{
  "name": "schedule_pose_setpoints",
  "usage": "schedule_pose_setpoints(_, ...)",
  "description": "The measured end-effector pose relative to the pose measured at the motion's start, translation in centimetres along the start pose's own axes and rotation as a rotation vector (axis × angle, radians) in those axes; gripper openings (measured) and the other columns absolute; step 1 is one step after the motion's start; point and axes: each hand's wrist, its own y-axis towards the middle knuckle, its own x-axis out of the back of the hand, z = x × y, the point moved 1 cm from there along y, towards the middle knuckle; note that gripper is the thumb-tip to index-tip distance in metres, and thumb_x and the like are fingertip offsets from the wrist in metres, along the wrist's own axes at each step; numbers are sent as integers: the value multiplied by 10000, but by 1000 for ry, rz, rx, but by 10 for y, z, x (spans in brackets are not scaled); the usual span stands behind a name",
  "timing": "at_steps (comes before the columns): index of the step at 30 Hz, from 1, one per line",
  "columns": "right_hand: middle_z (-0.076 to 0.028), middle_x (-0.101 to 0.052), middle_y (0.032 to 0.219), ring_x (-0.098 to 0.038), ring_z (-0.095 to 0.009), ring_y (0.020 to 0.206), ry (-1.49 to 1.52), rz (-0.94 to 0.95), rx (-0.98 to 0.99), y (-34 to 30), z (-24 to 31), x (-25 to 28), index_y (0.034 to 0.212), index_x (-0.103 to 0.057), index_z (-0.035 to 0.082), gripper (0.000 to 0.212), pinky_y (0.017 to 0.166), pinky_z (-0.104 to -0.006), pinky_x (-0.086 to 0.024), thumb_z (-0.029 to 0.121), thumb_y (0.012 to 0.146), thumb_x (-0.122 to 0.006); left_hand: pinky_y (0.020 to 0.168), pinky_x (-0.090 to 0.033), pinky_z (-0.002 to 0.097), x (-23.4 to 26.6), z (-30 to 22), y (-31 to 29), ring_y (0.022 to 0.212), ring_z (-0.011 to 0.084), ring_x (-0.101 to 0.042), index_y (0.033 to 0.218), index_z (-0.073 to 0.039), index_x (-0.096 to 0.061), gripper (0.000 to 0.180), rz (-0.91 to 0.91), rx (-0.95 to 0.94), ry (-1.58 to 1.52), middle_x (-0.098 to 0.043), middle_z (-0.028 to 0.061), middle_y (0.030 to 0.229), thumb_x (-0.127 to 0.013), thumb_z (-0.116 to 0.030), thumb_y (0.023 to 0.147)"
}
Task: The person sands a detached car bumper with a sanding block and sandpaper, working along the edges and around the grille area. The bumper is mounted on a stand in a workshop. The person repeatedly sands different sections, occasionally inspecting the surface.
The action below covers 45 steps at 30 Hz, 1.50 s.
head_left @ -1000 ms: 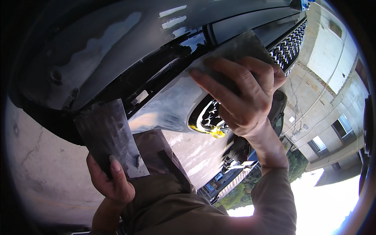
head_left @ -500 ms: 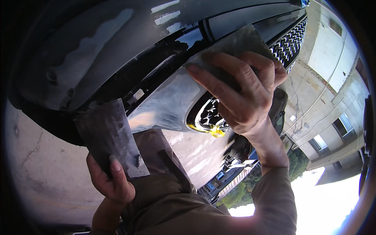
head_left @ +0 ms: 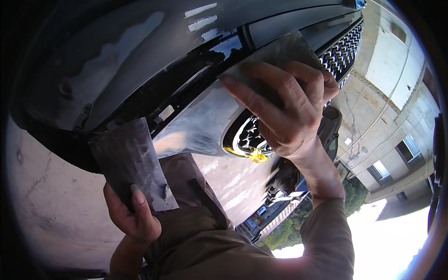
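My left hand (head_left: 135,217) is closed, thumb on top, around the lower end of a flat grey rectangular putty spreader (head_left: 128,154) with a small dark dab of paste near its lower right corner. My right hand (head_left: 291,105) grips a second flat grey putty spreader (head_left: 282,51), fingers spread over it, against the upper edge of the car bumper (head_left: 198,123). The bumper surface beside it has dull grey, smeared patches. Most of the spreader's lower part is hidden behind my fingers, so its contact with the bumper is partly unseen.
Yellow tape (head_left: 256,156) hangs at the rim of a black mesh opening (head_left: 249,137) below my right hand. A chrome-patterned grille (head_left: 343,51) lies beyond it. The dark car body (head_left: 93,60) fills the upper left; concrete ground (head_left: 51,200) shows below.
My right hand and its spreader have shifted very slightly left. The left hand stays nearly where it was, still holding its spreader.
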Motion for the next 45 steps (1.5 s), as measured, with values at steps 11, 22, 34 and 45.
schedule_pose_setpoints(11, 83, -753, 1094, -574, -160, 994, 3, 54, -12, 1, -1, 13, 1165, -856, 310, 361, 916, -358, -314, 281, 814, -774, 1106, -443, 361, 1, -3, 0, 1300, 272, -581, 1512, 144, -412, 538, 9, 3, -39, -560, 235, 1435, -522, -169, 1089)
schedule_pose_setpoints(22, 80, -748, 1084, -586, -170, 991, 23, 44, -8, 2, -1, 7, 1124, -862, 303, 377, 913, -367, -306, 276, 759, -770, 1086, -457, 359, -1, -3, 2, 1272, 265, -594, 1506, 135, -424, 521, 2, 7, -4, -570, 230, 1416, -513, -173, 1096)
schedule_pose_setpoints(34, 79, -745, 1092, -583, -174, 979, 16, -34, 15, 2, 0, -3, 1135, -859, 300, 378, 919, -375, -316, 301, 770, -760, 1054, -441, 331, -2, -4, 1, 1214, 235, -583, 1481, 151, -415, 535, -27, 26, -17, -586, 208, 1360, -538, -188, 1085)
schedule_pose_setpoints(45, 71, -746, 1135, -587, -169, 1009, -6, 56, -41, 11, 18, 37, 1146, -847, 321, 354, 919, -389, -360, 285, 794, -831, 1110, -440, 356, 3, -16, 4, 1295, 265, -586, 1515, 140, -394, 540, 46, -51, 16, -555, 224, 1449, -500, -185, 1097)
